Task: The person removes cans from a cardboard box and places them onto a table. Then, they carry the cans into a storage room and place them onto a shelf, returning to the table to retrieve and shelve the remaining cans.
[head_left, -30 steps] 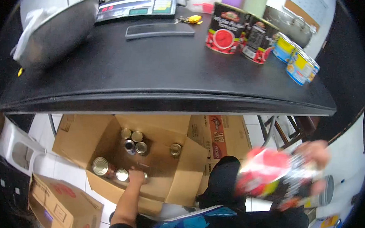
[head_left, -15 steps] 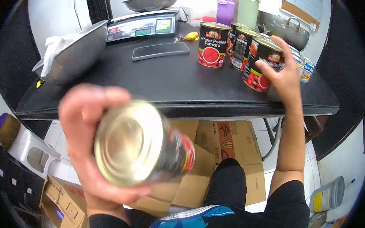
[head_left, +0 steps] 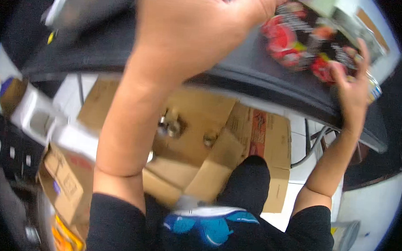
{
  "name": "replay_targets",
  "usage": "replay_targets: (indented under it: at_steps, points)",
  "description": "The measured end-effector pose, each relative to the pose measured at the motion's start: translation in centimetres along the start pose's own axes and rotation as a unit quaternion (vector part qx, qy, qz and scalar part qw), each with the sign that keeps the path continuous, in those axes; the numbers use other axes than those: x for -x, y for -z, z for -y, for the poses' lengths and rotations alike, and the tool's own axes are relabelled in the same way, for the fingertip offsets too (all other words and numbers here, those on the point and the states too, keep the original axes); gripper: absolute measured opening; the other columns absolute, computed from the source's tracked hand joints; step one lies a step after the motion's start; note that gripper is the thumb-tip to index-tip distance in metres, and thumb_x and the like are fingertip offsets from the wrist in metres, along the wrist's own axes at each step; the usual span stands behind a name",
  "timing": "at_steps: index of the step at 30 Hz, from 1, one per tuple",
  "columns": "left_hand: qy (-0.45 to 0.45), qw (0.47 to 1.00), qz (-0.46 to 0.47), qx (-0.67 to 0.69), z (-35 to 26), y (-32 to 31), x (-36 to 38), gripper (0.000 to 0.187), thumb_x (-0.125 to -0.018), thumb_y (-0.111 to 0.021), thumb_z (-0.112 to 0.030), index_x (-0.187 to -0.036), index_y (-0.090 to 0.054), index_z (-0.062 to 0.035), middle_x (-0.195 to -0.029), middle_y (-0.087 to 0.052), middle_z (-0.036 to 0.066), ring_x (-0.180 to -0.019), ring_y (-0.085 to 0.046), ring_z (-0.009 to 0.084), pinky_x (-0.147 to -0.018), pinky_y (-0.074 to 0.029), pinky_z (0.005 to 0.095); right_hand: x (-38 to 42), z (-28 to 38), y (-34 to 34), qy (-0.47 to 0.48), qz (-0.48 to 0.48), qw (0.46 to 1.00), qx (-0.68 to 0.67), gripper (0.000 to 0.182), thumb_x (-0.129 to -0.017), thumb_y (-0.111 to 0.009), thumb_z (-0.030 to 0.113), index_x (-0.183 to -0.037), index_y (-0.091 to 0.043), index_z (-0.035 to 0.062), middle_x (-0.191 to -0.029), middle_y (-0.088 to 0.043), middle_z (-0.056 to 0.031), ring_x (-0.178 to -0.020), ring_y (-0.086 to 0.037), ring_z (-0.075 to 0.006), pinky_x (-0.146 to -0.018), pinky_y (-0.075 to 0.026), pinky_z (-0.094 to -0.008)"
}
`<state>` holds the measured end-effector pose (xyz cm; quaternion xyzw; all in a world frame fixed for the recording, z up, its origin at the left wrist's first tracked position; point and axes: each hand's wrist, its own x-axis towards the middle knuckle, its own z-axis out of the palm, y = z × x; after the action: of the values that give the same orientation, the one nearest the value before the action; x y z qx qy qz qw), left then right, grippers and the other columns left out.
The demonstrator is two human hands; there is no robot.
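From my feed, I see the right hand point(head_left: 353, 90), fingers parted, beside blurred tomato cans point(head_left: 285, 41) on the black table point(head_left: 242, 58); the left hand's point(head_left: 190, 29) grip I can't tell.

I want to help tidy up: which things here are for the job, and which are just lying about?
Probably for the job:
red-and-black tins
open cardboard box
boxed tins

Probably just lying about:
white stool
grey bucket
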<state>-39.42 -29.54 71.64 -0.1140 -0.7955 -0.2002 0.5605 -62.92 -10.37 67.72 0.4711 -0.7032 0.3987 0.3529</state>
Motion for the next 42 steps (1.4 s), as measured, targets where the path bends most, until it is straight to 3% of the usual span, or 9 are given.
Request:
replay_targets:
  at_steps: [4, 6, 12, 16, 17, 22, 33, 38, 42]
  points:
    - [-0.014, 0.963, -0.265, -0.046, 3.6, 7.4, 14.0, 0.012, -0.086, -0.057, 0.001, -0.097, -0.058, -0.0001, -0.077, -0.059, 0.008, -0.061, -0.053, 0.0124, -0.051, -0.042, 0.0225, -1.2, -3.4, 0.8, 0.114, -0.039, 0.992, 0.03, 0.042, -0.086, -0.063, 0.025, -0.12, -0.051, 0.0023, -0.108, -0.058, -0.0123, -0.093, -0.058, -0.022, -0.081, -0.047, -0.0324]
    - [0.251, 0.916, -0.277, -0.143, 5.6, 9.1, 24.3, 0.004, -0.087, -0.059, -0.004, -0.089, -0.061, -0.0051, -0.076, -0.058, 0.001, -0.063, -0.053, 0.0088, -0.054, -0.044, 0.0215, -0.7, -0.1, 0.3, 0.208, -0.201, 0.957, 0.008, 0.05, -0.089, -0.061, 0.031, -0.117, -0.043, -0.0059, -0.101, -0.055, -0.0157, -0.083, -0.059, -0.0246, -0.064, -0.051, -0.0289]
    - [0.694, 0.523, 0.41, -0.276, 12.9, 5.7, 48.1, 0.036, -0.073, -0.069, -0.022, -0.103, -0.065, -0.0019, -0.104, -0.063, 0.023, -0.096, -0.063, 0.0328, -0.08, -0.052, 0.0381, 0.3, -0.2, 2.4, 0.353, -0.259, 0.889, 0.133, 0.049, -0.091, -0.055, 0.035, -0.121, -0.042, -0.002, -0.098, -0.054, -0.0156, -0.08, -0.058, -0.0228, -0.064, -0.053, -0.0283]
    - [0.677, 0.406, 0.512, -0.337, 17.3, 3.3, 56.6, 0.038, -0.073, -0.072, -0.025, -0.104, -0.067, -0.004, -0.118, -0.06, 0.017, -0.104, -0.062, 0.0307, -0.078, -0.055, 0.0449, 8.6, 5.1, -0.8, 0.259, -0.354, 0.852, 0.286, 0.014, -0.086, -0.059, 0.019, -0.091, -0.05, 0.0093, -0.076, -0.05, -0.0013, -0.062, -0.051, -0.016, -0.062, -0.046, -0.0251]
    - [0.729, 0.371, 0.524, -0.236, 17.6, 4.0, 55.4, 0.04, -0.075, -0.07, -0.024, -0.11, -0.065, -0.0056, -0.121, -0.06, 0.01, -0.11, -0.058, 0.0289, -0.076, -0.053, 0.0523, 13.3, 4.5, -0.9, 0.277, -0.144, 0.945, 0.093, 0.014, -0.088, -0.052, 0.014, -0.097, -0.051, 0.0033, -0.079, -0.053, -0.0046, -0.063, -0.052, -0.019, -0.064, -0.047, -0.0281]
    - [0.652, 0.455, 0.512, -0.325, 18.3, 2.8, 61.1, 0.043, -0.064, -0.073, -0.026, -0.103, -0.068, -0.0096, -0.108, -0.066, 0.011, -0.102, -0.063, 0.0249, -0.084, -0.052, 0.0355, 22.0, 10.1, -21.8, 0.187, 0.459, 0.844, -0.204, 0.039, -0.078, -0.065, 0.014, -0.114, -0.054, 0.0031, -0.109, -0.052, -0.0204, -0.102, -0.051, -0.036, -0.086, -0.044, -0.0415]
    - [0.645, 0.375, 0.65, -0.143, 13.5, -4.1, 53.1, 0.061, -0.083, -0.058, -0.044, -0.132, -0.048, -0.0106, -0.15, -0.02, 0.014, -0.134, -0.023, 0.0386, -0.107, -0.024, 0.057, 43.4, 11.3, -53.4, -0.089, 0.551, 0.827, -0.066, 0.086, -0.071, -0.073, 0.036, -0.139, -0.025, 0.0128, -0.119, -0.043, -0.024, -0.113, -0.045, -0.041, -0.095, -0.039, -0.0507]
    - [0.777, 0.399, 0.421, -0.244, 15.6, -10.4, 59.8, 0.067, -0.085, -0.055, -0.045, -0.142, -0.032, -0.0175, -0.153, -0.014, 0.009, -0.136, -0.02, 0.0367, -0.102, -0.025, 0.0625, 44.1, 12.0, -53.0, -0.092, 0.51, 0.852, -0.072, 0.086, -0.064, -0.08, 0.027, -0.133, -0.031, 0.0148, -0.115, -0.046, -0.0206, -0.109, -0.047, -0.0396, -0.091, -0.041, -0.0488]
    - [0.455, 0.411, 0.629, -0.478, 17.8, -13.6, 66.5, 0.062, -0.084, -0.06, -0.042, -0.138, -0.039, -0.0215, -0.147, -0.03, 0.01, -0.135, -0.025, 0.0336, -0.086, -0.043, 0.0572, 41.0, 10.8, -49.1, 0.014, 0.567, 0.823, -0.037, 0.079, -0.064, -0.079, 0.032, -0.129, -0.039, 0.0119, -0.121, -0.046, -0.021, -0.11, -0.047, -0.04, -0.091, -0.041, -0.0472]
